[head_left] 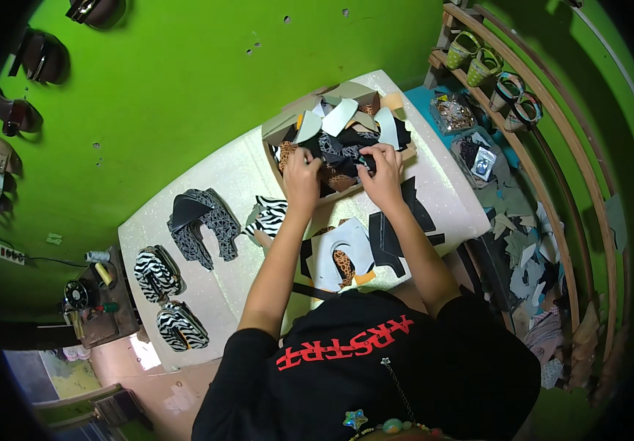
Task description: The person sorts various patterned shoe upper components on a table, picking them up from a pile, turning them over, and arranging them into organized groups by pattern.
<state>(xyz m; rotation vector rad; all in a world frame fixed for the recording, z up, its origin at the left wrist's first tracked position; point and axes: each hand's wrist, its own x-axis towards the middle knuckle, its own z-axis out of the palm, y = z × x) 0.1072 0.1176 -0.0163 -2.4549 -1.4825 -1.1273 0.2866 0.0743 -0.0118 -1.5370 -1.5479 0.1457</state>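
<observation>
A cardboard box (276, 132) full of cut fabric and sheet scraps stands at the far side of the white table. Both of my hands reach into its near part. My left hand (303, 178) has its fingers curled down among dark pieces near the left wall; what they grip is hidden. Opposite it, my right hand (383, 176) bends its thumb and fingers together over dark scraps by the right side. Between the hands lies black-and-grey patterned fabric (341, 149). Pale curved pieces (339, 116) rest on top of the heap, with leopard-print fabric (340, 181) lower down.
On the white table (232, 158) lie patterned shoe uppers (205, 228), zebra-print bundles (158, 273), a zebra-print piece (268, 214), a white sheet with a cutout (342, 253) and black pieces (387, 242). A wooden rack (534, 147) with shoes stands right; a small machine (78, 295) sits lower left.
</observation>
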